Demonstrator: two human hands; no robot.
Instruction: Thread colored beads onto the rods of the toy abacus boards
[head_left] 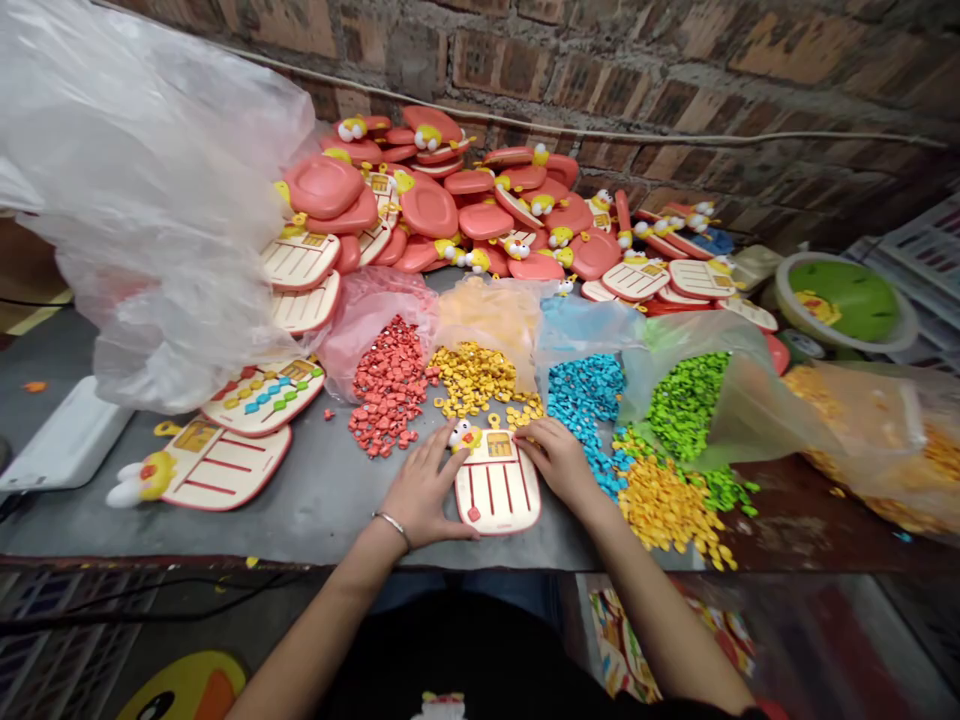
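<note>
My left hand (424, 488) open, lying against left edge of white-and-red duck board (496, 492); board flat on grey metal table (322, 510). My right hand (553, 462) at board's upper right corner, touching it; whether it pinches something, I cannot tell. Hands apart, board between them. One small red piece (474, 514) on board. Just ahead, loose red pieces (388, 385), yellow pieces (472, 378), blue pieces (585, 388), green pieces (686, 405) on plastic bags. Behind them, heap of red duck boards (427, 205) against brick wall (600, 60).
</note>
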